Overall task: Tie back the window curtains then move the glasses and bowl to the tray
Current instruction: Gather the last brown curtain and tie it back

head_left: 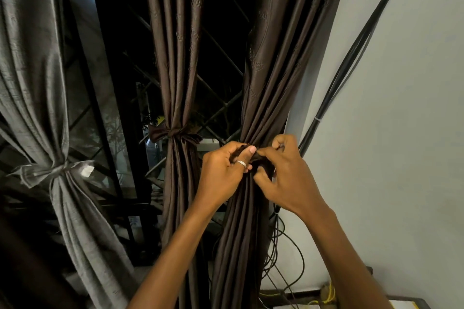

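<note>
A dark brown curtain hangs at the right of the window, gathered into a bunch at waist height. My left hand pinches the brown tie-back strip against the bunch, thumb on top. My right hand grips the other end of the strip with curled fingers, right beside the left. The knot itself is mostly hidden by my fingers. A second brown curtain in the middle is tied with a bow. A grey curtain at the left is also tied. No glasses, bowl or tray are in view.
A dark window with a diagonal metal grille is behind the curtains. Black cables run down the white wall at the right and loop near the floor. Yellow cord lies at the bottom right.
</note>
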A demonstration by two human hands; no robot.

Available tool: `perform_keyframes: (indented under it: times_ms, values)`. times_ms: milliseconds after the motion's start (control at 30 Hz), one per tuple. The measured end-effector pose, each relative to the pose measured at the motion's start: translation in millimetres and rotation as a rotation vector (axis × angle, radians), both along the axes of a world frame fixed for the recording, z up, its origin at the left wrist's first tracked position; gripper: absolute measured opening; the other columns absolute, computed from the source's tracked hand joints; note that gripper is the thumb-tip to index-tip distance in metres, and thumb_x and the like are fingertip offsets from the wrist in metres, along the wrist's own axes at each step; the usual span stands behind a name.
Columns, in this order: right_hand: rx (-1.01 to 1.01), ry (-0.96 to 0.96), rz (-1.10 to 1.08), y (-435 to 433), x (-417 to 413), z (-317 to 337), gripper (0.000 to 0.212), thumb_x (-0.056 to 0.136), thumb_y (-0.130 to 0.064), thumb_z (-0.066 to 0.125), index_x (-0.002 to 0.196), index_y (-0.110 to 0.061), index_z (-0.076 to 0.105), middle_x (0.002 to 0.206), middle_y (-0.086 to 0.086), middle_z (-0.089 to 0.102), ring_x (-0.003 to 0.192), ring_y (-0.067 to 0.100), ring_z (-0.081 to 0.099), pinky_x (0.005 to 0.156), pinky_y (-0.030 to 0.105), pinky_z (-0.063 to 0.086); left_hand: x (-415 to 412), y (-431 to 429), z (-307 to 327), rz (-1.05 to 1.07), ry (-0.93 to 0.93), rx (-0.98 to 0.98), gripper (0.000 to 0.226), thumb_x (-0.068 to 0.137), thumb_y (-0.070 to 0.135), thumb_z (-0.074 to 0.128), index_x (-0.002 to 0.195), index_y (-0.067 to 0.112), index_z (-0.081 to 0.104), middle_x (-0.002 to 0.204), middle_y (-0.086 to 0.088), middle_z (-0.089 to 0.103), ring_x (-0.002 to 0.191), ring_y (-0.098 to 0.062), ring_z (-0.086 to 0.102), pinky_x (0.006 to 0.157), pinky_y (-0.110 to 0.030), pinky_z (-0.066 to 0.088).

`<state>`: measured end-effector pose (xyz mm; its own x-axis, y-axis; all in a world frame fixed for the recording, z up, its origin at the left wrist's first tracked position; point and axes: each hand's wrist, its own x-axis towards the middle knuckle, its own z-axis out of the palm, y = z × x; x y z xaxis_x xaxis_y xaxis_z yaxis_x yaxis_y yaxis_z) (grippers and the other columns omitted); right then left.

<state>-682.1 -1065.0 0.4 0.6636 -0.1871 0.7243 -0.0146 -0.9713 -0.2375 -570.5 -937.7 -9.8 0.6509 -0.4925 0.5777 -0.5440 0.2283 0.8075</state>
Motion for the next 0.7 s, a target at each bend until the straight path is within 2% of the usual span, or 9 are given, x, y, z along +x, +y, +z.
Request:
perform_keyframes:
  times_ms: [133, 233, 333, 367, 433, 500, 567, 633, 700]
  values:
    - [0.023, 0.115, -0.099, -0.8, 5.8, -3.0, 0.026, 0.079, -0.044, 0.062, 0.094, -0.023, 0.056, 0.111, -0.005, 0.03, 0.076, 0.011, 0.05, 0.052, 0.026, 0.052, 1.1, -4.4, 3.6, 0.113, -0.263, 0.075, 0.017, 0.099, 0.028, 0.063, 0.104, 0.019, 0.077, 0.091, 0.012, 0.074, 0.083, 0.001, 0.07, 0.071, -0.017, 0.056]
    - [0.061, 0.165, -0.162, -1.5, 15.1, -4.0, 0.023, 0.082, -0.038, 0.067, 0.094, -0.02, 0.057, 0.103, -0.004, 0.032, 0.067, 0.012, 0.049, 0.049, 0.024, 0.046, -5.8, -9.0, 5.1, 0.143, -0.289, 0.063, 0.019, 0.1, 0.022, 0.062, 0.111, 0.015, 0.077, 0.099, 0.008, 0.076, 0.09, 0.001, 0.07, 0.074, -0.018, 0.058]
    - [0.118, 0.187, -0.143, -2.0, 20.7, 1.8, 0.01, 0.084, -0.019, 0.069, 0.092, -0.015, 0.065, 0.095, -0.003, 0.035, 0.066, 0.013, 0.048, 0.051, 0.026, 0.042, -10.8, -12.0, 7.0, 0.197, -0.291, 0.107, 0.02, 0.102, 0.023, 0.059, 0.111, 0.014, 0.075, 0.083, 0.008, 0.074, 0.069, 0.003, 0.065, 0.061, -0.007, 0.046]
    - [0.126, 0.189, -0.129, -1.4, 21.3, 4.8, 0.006, 0.084, -0.016, 0.068, 0.089, -0.015, 0.065, 0.093, -0.003, 0.036, 0.066, 0.014, 0.048, 0.052, 0.027, 0.041, -10.8, -12.3, 8.4, 0.236, -0.306, 0.14, 0.021, 0.102, 0.025, 0.058, 0.11, 0.014, 0.075, 0.078, 0.008, 0.071, 0.063, 0.0, 0.062, 0.057, -0.008, 0.043]
    - [0.13, 0.184, -0.113, 0.8, 20.7, 8.3, 0.002, 0.087, -0.017, 0.066, 0.088, -0.015, 0.065, 0.093, -0.003, 0.038, 0.066, 0.015, 0.049, 0.053, 0.03, 0.044, -9.4, -13.6, 10.4, 0.32, -0.361, 0.213, 0.024, 0.103, 0.029, 0.054, 0.106, 0.013, 0.072, 0.079, 0.003, 0.072, 0.066, -0.007, 0.064, 0.057, -0.021, 0.048]
    - [0.104, 0.142, -0.147, 4.8, 18.8, 6.5, 0.008, 0.09, -0.024, 0.063, 0.092, -0.017, 0.061, 0.098, -0.003, 0.041, 0.068, 0.016, 0.051, 0.053, 0.032, 0.048, -9.3, -15.0, 11.6, 0.378, -0.401, 0.258, 0.026, 0.104, 0.03, 0.051, 0.102, 0.012, 0.069, 0.082, -0.002, 0.071, 0.07, -0.017, 0.066, 0.057, -0.03, 0.047]
    - [0.094, 0.037, -0.204, 10.8, 16.3, 3.1, 0.015, 0.091, -0.028, 0.063, 0.101, -0.02, 0.056, 0.108, -0.004, 0.044, 0.071, 0.014, 0.055, 0.053, 0.031, 0.05, -8.1, -15.7, 13.6, 0.402, -0.383, 0.271, 0.025, 0.104, 0.03, 0.05, 0.1, 0.013, 0.067, 0.078, -0.001, 0.069, 0.068, -0.018, 0.065, 0.056, -0.028, 0.04]
    - [0.074, -0.091, -0.24, 14.2, 13.1, 0.8, 0.03, 0.089, -0.024, 0.067, 0.114, -0.021, 0.052, 0.118, -0.003, 0.046, 0.077, 0.012, 0.058, 0.052, 0.025, 0.05, -4.7, -17.0, 15.1, 0.383, -0.327, 0.279, 0.024, 0.104, 0.032, 0.051, 0.098, 0.015, 0.066, 0.069, 0.008, 0.062, 0.061, -0.012, 0.06, 0.053, -0.025, 0.036]
    - [-0.062, -0.169, -0.265, 14.6, 9.6, -1.8, 0.032, 0.088, -0.017, 0.069, 0.118, -0.016, 0.058, 0.12, 0.003, 0.052, 0.083, 0.015, 0.059, 0.054, 0.019, 0.046, -2.4, -18.4, 15.3, 0.344, -0.283, 0.288, 0.024, 0.104, 0.034, 0.051, 0.098, 0.017, 0.066, 0.06, 0.014, 0.053, 0.053, -0.004, 0.052, 0.048, -0.018, 0.03]
